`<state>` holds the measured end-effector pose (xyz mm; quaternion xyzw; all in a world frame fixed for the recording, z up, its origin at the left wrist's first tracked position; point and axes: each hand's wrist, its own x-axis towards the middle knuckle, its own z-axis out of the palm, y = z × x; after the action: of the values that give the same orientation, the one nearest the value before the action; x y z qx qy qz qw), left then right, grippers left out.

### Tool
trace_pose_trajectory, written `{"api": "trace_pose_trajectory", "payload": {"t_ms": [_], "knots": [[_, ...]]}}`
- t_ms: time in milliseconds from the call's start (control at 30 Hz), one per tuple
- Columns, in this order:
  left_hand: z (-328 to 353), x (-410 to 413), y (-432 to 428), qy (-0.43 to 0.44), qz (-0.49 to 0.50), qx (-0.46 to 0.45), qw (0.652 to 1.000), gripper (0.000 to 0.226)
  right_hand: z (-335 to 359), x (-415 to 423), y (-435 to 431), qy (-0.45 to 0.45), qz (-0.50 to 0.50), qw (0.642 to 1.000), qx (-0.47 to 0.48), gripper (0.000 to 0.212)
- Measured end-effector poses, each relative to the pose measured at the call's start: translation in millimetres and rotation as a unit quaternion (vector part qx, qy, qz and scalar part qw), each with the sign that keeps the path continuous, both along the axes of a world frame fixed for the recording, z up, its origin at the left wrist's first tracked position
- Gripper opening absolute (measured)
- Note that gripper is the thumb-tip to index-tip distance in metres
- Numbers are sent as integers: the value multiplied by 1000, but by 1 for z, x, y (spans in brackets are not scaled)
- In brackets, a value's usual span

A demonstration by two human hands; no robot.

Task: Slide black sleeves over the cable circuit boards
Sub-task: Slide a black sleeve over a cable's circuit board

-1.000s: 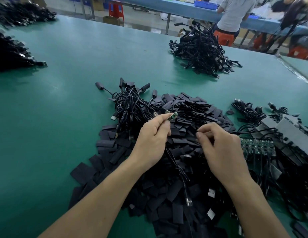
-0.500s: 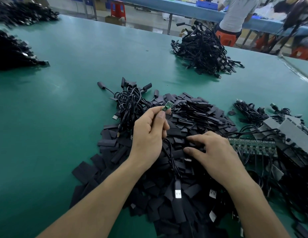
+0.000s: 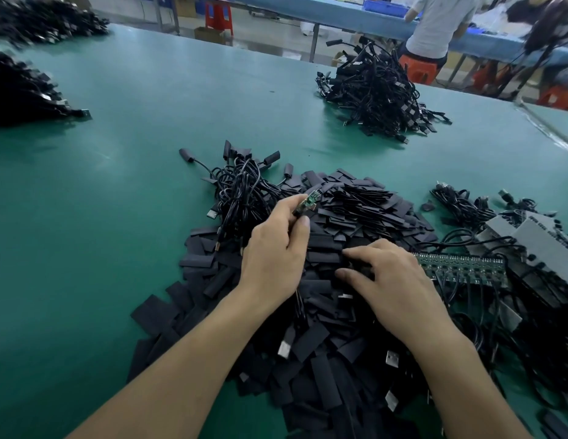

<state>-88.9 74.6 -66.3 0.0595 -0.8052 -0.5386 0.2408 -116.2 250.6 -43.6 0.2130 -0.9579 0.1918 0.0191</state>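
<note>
Head view: left hand (image 3: pixel 276 258), centre of frame, pinches a black cable (image 3: pixel 299 304) between thumb and forefinger just under its green circuit board (image 3: pixel 310 201). The board projects bare toward the upper right, above the pile of black sleeves (image 3: pixel 355 217). Right hand (image 3: pixel 393 280), right of centre, lies palm-down on that pile with fingers extended and thumb apart; whether it grips a sleeve cannot be told. Pile rests on the green table (image 3: pixel 86 217). Bundled cables (image 3: pixel 241 191) lie at its upper left edge.
</note>
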Motion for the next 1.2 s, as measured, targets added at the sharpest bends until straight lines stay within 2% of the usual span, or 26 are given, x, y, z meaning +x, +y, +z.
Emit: {"api": "trace_pose_trajectory", "payload": {"t_ms": [67, 167, 333, 500, 633, 733, 900, 1067, 1200], "knots": [[-1, 1, 0, -22, -7, -29, 999, 28, 0, 1, 0, -4, 4, 999, -45, 28], [-3, 1, -1, -9, -17, -10, 1000, 12, 0, 0, 2, -5, 11, 995, -101, 10], [2, 2, 0, 54, -10, 37, 998, 21, 2, 0, 3, 34, 12, 982, -183, 14], [5, 3, 1, 46, -25, 55, 997, 16, 5, -2, 3, 29, -4, 948, -317, 21], [7, 5, 4, 16, -67, 66, 995, 14, 9, -2, 1, 1, 34, 912, -408, 31], [9, 6, 3, 6, -94, 96, 991, 4, 8, -2, 0, -9, 42, 906, -420, 29], [12, 7, 3, 14, -133, 172, 976, 6, 6, -1, -2, -20, 50, 897, -439, 24], [11, 5, 2, 5, -146, 193, 970, 11, 4, 1, -5, -11, 50, 914, -402, 26], [8, 3, 2, -6, -130, 186, 974, 14, 4, 3, -6, 73, 62, 949, -302, 33]]}}
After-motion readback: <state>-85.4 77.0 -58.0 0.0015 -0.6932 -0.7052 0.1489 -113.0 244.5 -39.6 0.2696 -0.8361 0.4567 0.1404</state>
